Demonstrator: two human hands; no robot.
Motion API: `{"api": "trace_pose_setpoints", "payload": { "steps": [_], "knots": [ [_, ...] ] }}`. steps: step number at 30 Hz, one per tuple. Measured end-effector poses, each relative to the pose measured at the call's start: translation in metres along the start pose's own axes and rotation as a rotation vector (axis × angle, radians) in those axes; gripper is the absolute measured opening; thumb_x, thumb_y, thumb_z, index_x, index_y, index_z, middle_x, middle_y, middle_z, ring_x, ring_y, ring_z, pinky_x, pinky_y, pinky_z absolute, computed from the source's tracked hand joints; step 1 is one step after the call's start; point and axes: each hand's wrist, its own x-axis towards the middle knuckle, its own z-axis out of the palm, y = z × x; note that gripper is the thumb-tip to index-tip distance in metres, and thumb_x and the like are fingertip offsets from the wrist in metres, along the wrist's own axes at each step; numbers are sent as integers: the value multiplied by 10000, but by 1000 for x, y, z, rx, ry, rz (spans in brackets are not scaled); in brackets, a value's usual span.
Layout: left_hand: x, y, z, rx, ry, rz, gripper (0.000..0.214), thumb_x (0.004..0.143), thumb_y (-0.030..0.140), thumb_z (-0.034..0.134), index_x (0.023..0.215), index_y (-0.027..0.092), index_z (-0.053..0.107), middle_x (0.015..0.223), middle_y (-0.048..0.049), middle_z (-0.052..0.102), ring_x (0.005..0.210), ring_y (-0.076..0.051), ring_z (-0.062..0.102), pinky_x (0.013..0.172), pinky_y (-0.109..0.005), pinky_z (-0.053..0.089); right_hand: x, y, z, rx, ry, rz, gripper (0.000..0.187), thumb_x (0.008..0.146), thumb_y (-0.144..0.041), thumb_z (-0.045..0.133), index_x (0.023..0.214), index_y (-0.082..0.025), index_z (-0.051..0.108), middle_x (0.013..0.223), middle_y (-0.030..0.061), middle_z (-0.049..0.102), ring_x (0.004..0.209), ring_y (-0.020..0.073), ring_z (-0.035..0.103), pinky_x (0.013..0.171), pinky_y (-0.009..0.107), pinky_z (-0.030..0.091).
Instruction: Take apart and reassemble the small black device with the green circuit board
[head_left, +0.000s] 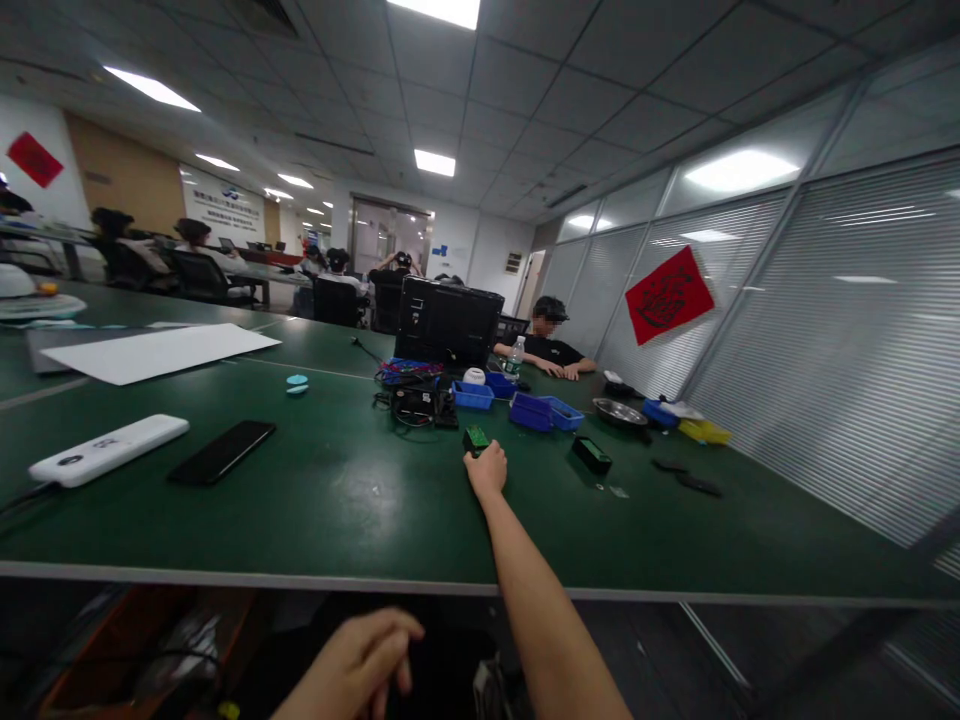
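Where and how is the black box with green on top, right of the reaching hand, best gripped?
Probably mid-length across its long sides, from above: the black box is longer than wide and lies on the table, so the right hand could pinch its width.

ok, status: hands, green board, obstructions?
Right hand gripping green board at its near end. Left hand off the table, nothing visible in it. Blue tray beyond, seemingly not blocking.

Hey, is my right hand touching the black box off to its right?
Apart. The head view shows bare green tabletop between the right hand and the black box.
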Motion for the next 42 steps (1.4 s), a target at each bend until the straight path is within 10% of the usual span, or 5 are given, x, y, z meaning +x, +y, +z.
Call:
{"api": "trace_pose_setpoints", "payload": {
  "steps": [6,12,28,42],
  "knots": [
    [135,82,-29,133,389,370,303,795,330,411,995,168,571,738,-12,624,617,-107,550,607,-217,431,-2,8,-5,-49,37,54,506,730,-440,509,1068,-65,469,1064,200,506,995,294,503,780,351,420],
    [221,49,-38,469,521,322,352,733,174,488,1078,143,554,1021,-82,606,895,-153,559,843,-263,399,-4,12,-11,-75,-75,51,530,731,-506,500,1049,-82,495,1068,193,501,975,280,531,773,346,426],
    [223,34,-46,488,344,294,354,772,239,453,1099,217,586,1103,-9,617,1014,-154,547,885,-230,391,-11,15,-22,-66,-130,-26,764,635,-706,474,1121,-117,462,1083,177,514,980,306,519,767,386,427],
    [231,27,-46,564,362,332,330,780,253,433,1056,224,611,1057,-11,639,994,-169,555,858,-251,401,12,20,-9,-25,21,91,577,753,-365,486,1244,-99,341,1157,185,465,1073,274,436,800,344,409]
  ]
}}
